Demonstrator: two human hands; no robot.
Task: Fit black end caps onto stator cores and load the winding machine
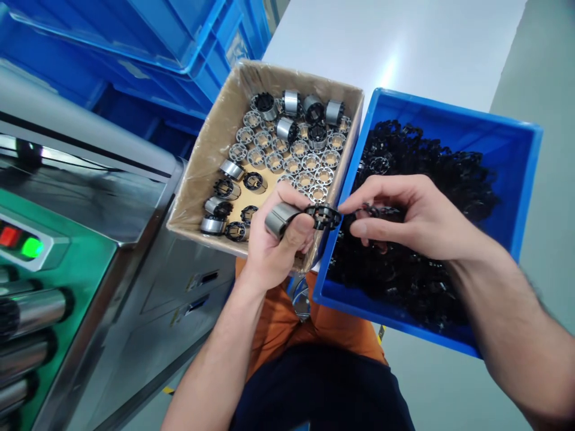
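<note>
My left hand (265, 254) is closed round a silver metal stator core (280, 219), its slotted end tilted towards me. A black plastic slotted end ring (324, 216) sits at the core's right end; whether it is seated cannot be told. The index fingertip of my right hand (417, 218) touches or nearly touches that ring. Further black plastic pieces (378, 211) are held in its curled fingers, partly hidden. Below my left hand is a plastic-lined cardboard box (202, 143) with bare cores (274, 161) and black-capped cores (286, 129). Under my right hand stands a blue bin (458, 109) of loose black parts (431, 161).
Blue crates (224, 54) are stacked at the upper left. A grey machine (148, 161) stands on the left, with a green panel (90, 239), red and green lit buttons (32, 246) and metal cylinders (40, 311). A white tabletop (341, 36) extends behind the box.
</note>
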